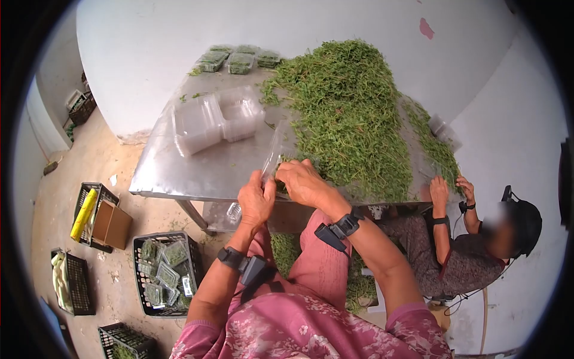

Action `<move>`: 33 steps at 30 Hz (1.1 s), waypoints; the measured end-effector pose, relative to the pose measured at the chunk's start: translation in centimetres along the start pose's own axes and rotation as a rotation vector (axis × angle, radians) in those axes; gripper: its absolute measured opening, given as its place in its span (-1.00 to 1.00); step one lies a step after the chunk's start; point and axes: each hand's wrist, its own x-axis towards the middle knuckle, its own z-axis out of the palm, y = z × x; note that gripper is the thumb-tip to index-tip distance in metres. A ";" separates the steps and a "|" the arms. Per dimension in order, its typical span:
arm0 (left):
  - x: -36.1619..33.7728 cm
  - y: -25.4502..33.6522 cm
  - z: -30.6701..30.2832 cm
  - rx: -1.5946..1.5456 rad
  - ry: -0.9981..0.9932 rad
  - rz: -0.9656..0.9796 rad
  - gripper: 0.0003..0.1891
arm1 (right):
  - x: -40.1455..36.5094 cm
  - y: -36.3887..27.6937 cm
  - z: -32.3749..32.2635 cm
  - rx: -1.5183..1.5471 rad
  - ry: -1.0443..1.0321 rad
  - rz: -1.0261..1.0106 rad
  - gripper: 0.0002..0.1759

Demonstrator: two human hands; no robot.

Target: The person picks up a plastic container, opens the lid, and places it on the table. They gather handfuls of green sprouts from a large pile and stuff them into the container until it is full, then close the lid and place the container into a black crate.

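At the front edge of the metal table point(156, 175), my left hand point(257, 196) has its fingers closed on the side of a clear plastic container point(274, 149), whose lid stands raised. My right hand point(302, 181) is at the same container, fingers bent down over some green herbs; its fingertips are partly hidden. A large heap of green herbs point(353, 119) rises just beyond and to the right of my hands. Stacked empty clear containers point(197, 125) lie to the left on the table.
Filled containers point(240, 63) sit at the table's back left. A co-worker in a dark cap point(526, 221) sits at the right, hands at the heap's edge. Black crates stand on the floor at left, one point(139, 240) holding packed containers, another beside a cardboard box point(112, 224).
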 end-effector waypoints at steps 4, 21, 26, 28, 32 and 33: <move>0.0 0.1 -0.1 -0.005 -0.017 -0.022 -0.76 | -0.2 0.0 -1.2 0.066 0.013 -0.007 -0.76; 0.0 0.1 0.1 -0.033 0.035 0.042 -0.75 | 0.2 0.4 -0.4 0.259 -0.032 0.124 -0.91; -0.1 0.5 -0.1 -0.045 0.023 0.031 -0.76 | -1.4 1.0 -3.1 0.178 0.183 0.060 -0.95; -0.1 0.3 -0.1 -0.039 0.026 0.036 -0.76 | -2.0 2.3 -5.1 0.190 0.284 0.136 -0.93; -0.1 0.3 -0.1 -0.023 0.020 0.033 -0.77 | -4.8 7.2 -8.1 0.058 0.344 0.388 -0.88; -0.1 0.4 -0.1 -0.018 0.019 0.028 -0.77 | -5.9 8.2 -8.5 0.038 0.323 0.472 -0.85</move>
